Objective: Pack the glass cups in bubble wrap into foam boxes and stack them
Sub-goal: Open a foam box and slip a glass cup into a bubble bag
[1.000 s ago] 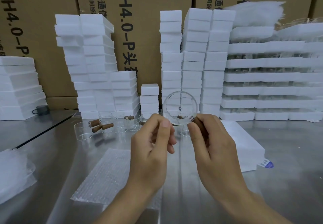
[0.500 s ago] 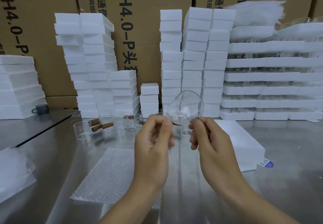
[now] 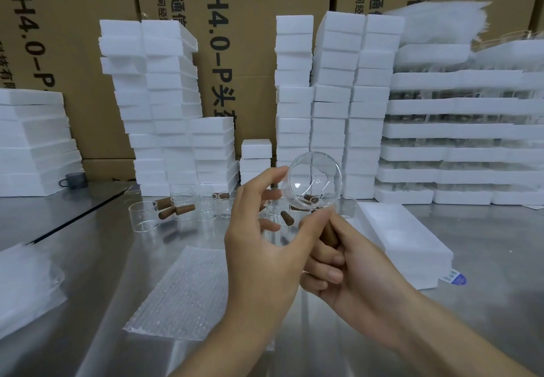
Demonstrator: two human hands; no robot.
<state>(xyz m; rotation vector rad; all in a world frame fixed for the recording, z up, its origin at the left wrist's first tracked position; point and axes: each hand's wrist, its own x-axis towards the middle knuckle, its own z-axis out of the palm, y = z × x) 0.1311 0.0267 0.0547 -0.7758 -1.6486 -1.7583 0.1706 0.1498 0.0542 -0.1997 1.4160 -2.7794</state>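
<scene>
A clear glass cup (image 3: 315, 180) w/ a brown wooden handle (image 3: 329, 233) is held up over the steel table (image 3: 485, 303), mouth or base turned toward the camera, unwrapped. The right hand (image 3: 350, 270) has its fingers curled closed around the handle, gripping it from below; the left hand (image 3: 262, 244) has its fingers loosely open, thumb tip touching the rim on the cup's left side, other fingers spread and apart from the glass.

The step looks like an inspection before wrapping. To do it well: keep the firm grip on the handle, steady the rim lightly w/ the left thumb, and check the wall for chips or marks vs. the white backdrop. Then lower the cup onto the bubble wrap sheet (image 3: 182, 294) lying flat just left of and below the hands, near the table's front edge, and roll it so the handle is covered too.

A closed foam box (image 3: 403, 244) sits just right of the hands, ready to take the wrapped cup. More bare cups (image 3: 144, 216) w/ handles stand in a cluster behind the hands. Beyond them, foam box stacks (image 3: 332, 96) rise against cardboard cartons (image 3: 259, 38); any new box should go squarely on a stack, as some columns lean.
</scene>
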